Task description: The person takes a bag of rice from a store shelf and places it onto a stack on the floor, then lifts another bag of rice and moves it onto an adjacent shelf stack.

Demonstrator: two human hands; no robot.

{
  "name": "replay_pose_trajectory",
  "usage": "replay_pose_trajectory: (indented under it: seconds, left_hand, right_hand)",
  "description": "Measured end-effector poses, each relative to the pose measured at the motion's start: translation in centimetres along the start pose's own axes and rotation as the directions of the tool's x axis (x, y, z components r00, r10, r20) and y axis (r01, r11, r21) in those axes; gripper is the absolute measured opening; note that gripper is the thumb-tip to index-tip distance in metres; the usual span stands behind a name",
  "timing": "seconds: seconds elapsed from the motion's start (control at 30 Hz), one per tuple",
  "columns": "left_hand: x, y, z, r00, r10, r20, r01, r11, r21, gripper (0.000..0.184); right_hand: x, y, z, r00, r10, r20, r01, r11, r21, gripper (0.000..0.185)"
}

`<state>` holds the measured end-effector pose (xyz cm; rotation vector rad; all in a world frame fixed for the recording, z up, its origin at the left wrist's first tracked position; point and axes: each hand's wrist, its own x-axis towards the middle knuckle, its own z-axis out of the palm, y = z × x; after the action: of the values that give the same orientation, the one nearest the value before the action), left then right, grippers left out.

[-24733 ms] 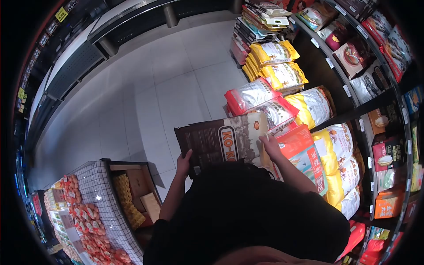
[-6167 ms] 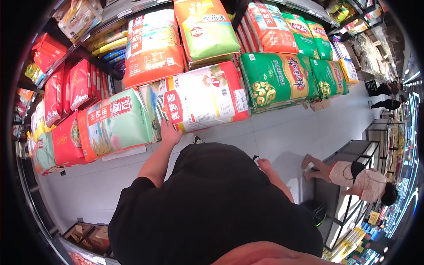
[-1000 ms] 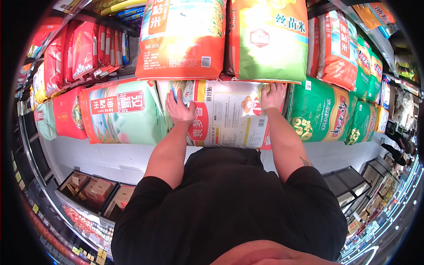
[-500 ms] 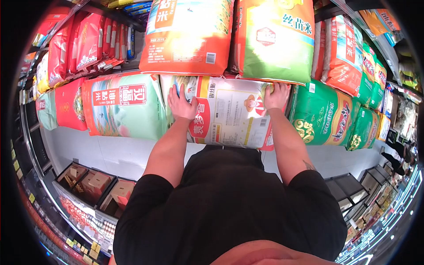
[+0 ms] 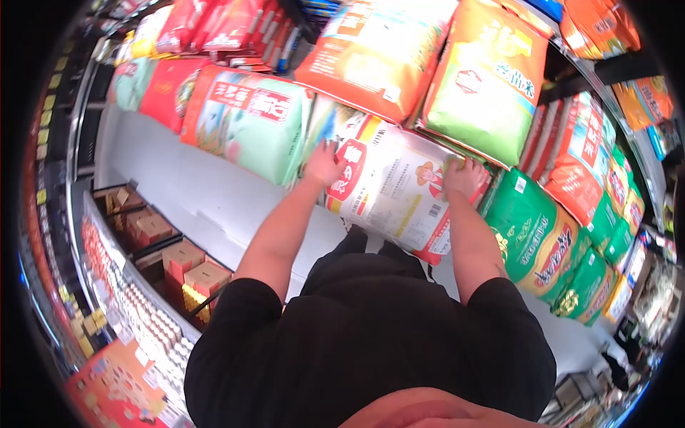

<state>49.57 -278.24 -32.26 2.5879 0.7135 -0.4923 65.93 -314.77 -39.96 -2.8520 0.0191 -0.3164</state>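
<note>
A white and red rice bag [image 5: 399,189] with a cartoon figure lies in front of me, its printed side towards me. My left hand [image 5: 326,165] rests on the bag's left part, fingers stretched and apart. Near the upper right corner, my right hand [image 5: 464,177] lies on the same bag with its fingers spread. Above it stand an orange rice bag [image 5: 378,57] and an orange-green rice bag [image 5: 489,82]. A pale green rice bag [image 5: 242,121] lies to the left, a dark green rice bag [image 5: 531,235] to the right.
Red packages [image 5: 228,25] stand on the shelf at upper left. Cardboard boxes [image 5: 182,260] sit in dark bins at lower left, beside trays of eggs [image 5: 146,314]. Grey floor [image 5: 214,207] runs between the bins and the bags.
The view has turned, so the row of bags now slants down to the right. Both hands stay on the white and red rice bag.
</note>
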Motion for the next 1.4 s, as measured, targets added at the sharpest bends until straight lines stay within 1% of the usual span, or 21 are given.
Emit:
replay_pose_trajectory:
  seconds: [0.03,0.07,0.13,0.2,0.27,0.3,0.33,0.4,0.53,0.63,0.7,0.73,0.83,0.87,0.93,1.03,1.07,1.17,1.2,1.3,1.4]
  left_hand:
    - [-3.1,1.0,-0.5,1.000,-0.030,0.009,0.030,0.999,-0.027,0.071]
    - [-4.8,-0.9,2.9,0.997,0.008,-0.079,-0.024,0.977,-0.212,0.063]
    - [-10.6,-2.0,5.2,0.997,0.004,-0.083,-0.018,0.985,-0.172,0.061]
    - [-16.6,-4.0,6.9,0.999,-0.019,0.043,0.027,0.981,-0.190,0.061]
    - [-22.4,-8.1,10.9,0.970,-0.218,0.103,0.239,0.928,-0.286,0.061]
    - [-25.2,-10.6,13.2,0.936,-0.338,0.096,0.350,0.875,-0.335,0.062]
    - [-28.2,-12.8,15.2,0.887,-0.452,0.096,0.451,0.804,-0.387,0.063]
    - [-34.2,-15.8,17.3,0.745,-0.649,0.154,0.650,0.653,-0.388,0.064]
    - [-44.0,-18.7,22.0,0.594,-0.784,0.179,0.778,0.503,-0.377,0.063]
    - [-47.6,-17.8,24.3,0.507,-0.845,0.170,0.811,0.400,-0.427,0.058]
    - [-48.3,-17.5,25.4,0.450,-0.873,0.188,0.822,0.323,-0.468,0.055]
    - [-48.2,-17.5,25.0,0.458,-0.870,0.185,0.806,0.318,-0.499,0.053]
    - [-47.2,-17.8,22.9,0.476,-0.867,0.149,0.748,0.310,-0.587,0.050]
    - [-46.6,-18.7,22.2,0.476,-0.871,0.119,0.727,0.314,-0.611,0.049]
    - [-45.6,-21.4,21.3,0.479,-0.874,0.084,0.682,0.310,-0.663,0.048]
    - [-43.7,-26.6,20.6,0.503,-0.862,0.064,0.609,0.301,-0.734,0.048]
    - [-43.3,-28.3,20.3,0.515,-0.855,0.059,0.589,0.304,-0.749,0.048]
    - [-43.3,-32.6,19.4,0.562,-0.823,0.081,0.571,0.316,-0.758,0.050]
    - [-43.3,-34.4,19.0,0.576,-0.812,0.089,0.571,0.322,-0.755,0.051]
    - [-44.6,-38.8,18.7,0.581,-0.801,0.140,0.577,0.285,-0.765,0.055]
    - [-46.7,-43.5,21.0,0.524,-0.830,0.189,0.628,0.227,-0.744,0.059]
  right_hand:
    - [0.1,0.0,0.0,1.000,-0.003,-0.009,0.003,1.000,-0.006,0.045]
    - [0.1,0.0,-0.2,1.000,-0.005,-0.001,0.005,1.000,0.026,0.046]
    - [0.1,-0.4,-1.3,0.999,0.014,0.052,-0.014,1.000,-0.014,0.050]
    - [0.2,-0.3,-1.5,0.995,0.026,0.098,-0.021,0.998,-0.052,0.055]
    - [-0.1,0.0,-1.3,0.995,0.024,0.095,-0.020,0.999,-0.039,0.055]
    - [0.0,0.0,-1.2,0.996,0.018,0.091,-0.016,0.999,-0.030,0.055]
    - [0.0,0.0,-1.0,0.997,0.010,0.080,-0.007,0.999,-0.043,0.055]
    - [0.0,0.3,-0.8,0.997,-0.016,0.072,0.018,0.999,-0.029,0.055]
    - [0.0,0.8,-0.3,0.996,-0.047,0.071,0.048,0.999,-0.006,0.056]
    - [0.2,0.7,-0.8,0.989,-0.023,0.148,0.034,0.997,-0.070,0.057]
    - [0.7,1.5,-0.3,0.983,-0.080,0.164,0.083,0.996,-0.010,0.058]
    - [0.6,1.8,-0.2,0.979,-0.107,0.172,0.105,0.994,0.019,0.059]
    - [-0.6,1.1,-0.8,0.968,-0.245,0.048,0.248,0.963,-0.102,0.062]
    - [-1.5,0.2,-1.4,0.955,-0.289,0.063,0.294,0.953,-0.079,0.062]
    - [-4.4,-2.1,-3.6,0.923,-0.374,0.093,0.379,0.925,-0.040,0.063]
    - [-8.9,-7.7,-6.6,0.898,-0.360,0.254,0.364,0.931,0.031,0.063]
    - [-10.7,-8.7,-6.1,0.868,-0.469,0.163,0.466,0.883,0.057,0.060]
    - [-15.0,-13.5,-4.7,0.854,-0.515,0.072,0.508,0.856,0.100,0.061]
    - [-16.2,-15.4,-4.7,0.841,-0.535,0.080,0.518,0.840,0.162,0.061]
    - [-18.5,-20.6,-4.6,0.803,-0.588,0.094,0.563,0.802,0.200,0.061]
    - [-20.2,-24.9,-5.3,0.757,-0.645,0.101,0.601,0.749,0.280,0.055]
